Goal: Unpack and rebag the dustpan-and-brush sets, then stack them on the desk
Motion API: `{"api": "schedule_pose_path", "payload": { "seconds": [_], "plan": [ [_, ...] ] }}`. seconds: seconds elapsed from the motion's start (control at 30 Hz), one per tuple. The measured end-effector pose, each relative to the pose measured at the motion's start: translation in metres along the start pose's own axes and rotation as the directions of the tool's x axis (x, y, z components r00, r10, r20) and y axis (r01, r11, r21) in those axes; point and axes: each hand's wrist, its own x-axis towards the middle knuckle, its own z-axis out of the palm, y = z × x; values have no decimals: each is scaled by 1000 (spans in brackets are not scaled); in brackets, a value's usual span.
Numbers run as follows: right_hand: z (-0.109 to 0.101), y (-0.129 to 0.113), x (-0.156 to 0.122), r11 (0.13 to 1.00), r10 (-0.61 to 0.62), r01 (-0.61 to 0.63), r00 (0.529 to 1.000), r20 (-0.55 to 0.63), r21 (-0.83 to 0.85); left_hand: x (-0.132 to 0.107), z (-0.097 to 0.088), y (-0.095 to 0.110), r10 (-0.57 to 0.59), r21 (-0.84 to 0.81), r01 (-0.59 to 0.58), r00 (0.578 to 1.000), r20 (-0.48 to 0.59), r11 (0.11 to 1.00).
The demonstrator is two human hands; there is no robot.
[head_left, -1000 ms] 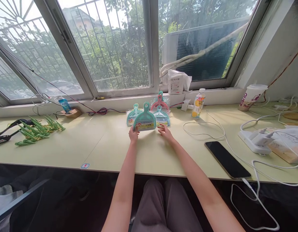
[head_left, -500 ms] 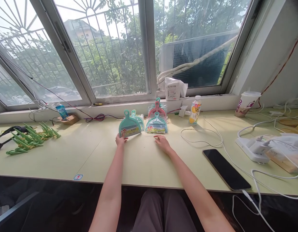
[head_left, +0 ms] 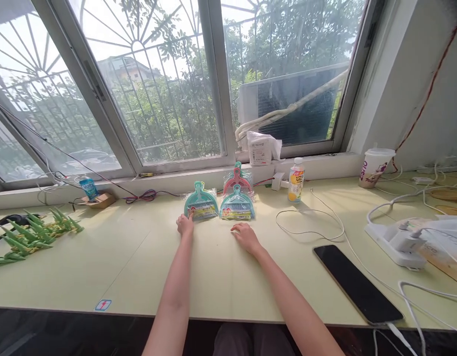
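Two small groups of teal dustpan-and-brush sets, wrapped in clear plastic with yellow labels, lean upright near the back of the table. My left hand [head_left: 185, 225] grips the lower left corner of the left dustpan [head_left: 201, 203], its thumb on the front. Part of another teal set is hidden behind that one. My right hand [head_left: 246, 237] rests on the table, fingers loosely bent and apart, holding nothing. Just beyond it stands the right teal dustpan set [head_left: 236, 203], with a red dustpan set [head_left: 237, 180] behind.
On the right are a drink bottle [head_left: 295, 180], a phone [head_left: 356, 282] on a white cable, a power strip [head_left: 396, 244] and a lidded cup [head_left: 375, 167]. Green spiky ornaments [head_left: 39, 233] lie at the left. A white packet [head_left: 260, 148] sits on the sill.
The left dustpan has moved back and slightly right, now lined up in front of the set behind it. My left hand stays on its corner. The head view has tilted up slightly.
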Motion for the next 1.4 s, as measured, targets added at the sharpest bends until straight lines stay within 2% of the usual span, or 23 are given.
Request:
{"api": "schedule_pose_path", "payload": {
  "seconds": [0.23, 0.33, 0.4, 0.5, 0.57, 0.63, 0.77, 0.9, 1.03, 1.1, 1.17, 1.23, 1.3, 1.4],
  "plan": [
    [0, -6, 3, 1000, 19, -19, 1000, -15, -19, -1, 20, 21, -45, 43, 52, 987, -155, 998],
    [-2, -4, 6, 991, 102, -112, 986, -132, -69, 0, 23, 22, -45, 29, 50, 985, -165, 998],
    [-4, -1, 7, 976, 179, -206, 946, -270, -74, 1, 23, 19, -23, 10, 24, 989, -144, 1000],
    [-5, 6, 6, 945, 286, -328, 834, -473, -7, 1, 20, 15, -5, -19, 3, 993, -116, 1000],
    [-5, 11, 7, 923, 340, -383, 769, -542, 35, 1, 19, 14, -14, -37, 10, 994, -111, 999],
    [-5, 15, 11, 900, 387, -433, 747, -541, 47, 0, 18, 14, -26, -55, 20, 994, -105, 998],
    [-8, 24, 31, 861, 469, -504, 738, -485, 66, 1, 19, 13, -35, -91, 25, 993, -110, 996],
    [-7, 39, 56, 870, 460, -488, 756, -466, 67, -1, 21, 14, 6, -63, -17, 984, -177, 998],
    [-6, 52, 68, 877, 434, -480, 767, -474, 26, -12, 19, 22, 159, 2, -167, 934, -320, 986],
    [-8, 55, 68, 882, 429, -469, 771, -471, 35, -22, 14, 29, 266, 23, -276, 900, -344, 961],
    [-12, 54, 64, 887, 438, -454, 776, -454, 80, -34, 9, 37, 381, 1, -399, 874, -301, 917],
    [-17, 52, 57, 901, 430, -410, 800, -418, 142, -45, 5, 43, 466, -72, -491, 856, -225, 868],
    [-20, 50, 50, 911, 411, -357, 821, -397, 204, -56, 4, 48, 483, -182, -509, 859, -167, 842],
    [-22, 45, 38, 892, 447, -348, 775, -447, 290, -67, 4, 51, 462, -416, -459, 881, -100, 785]
  ]
}}
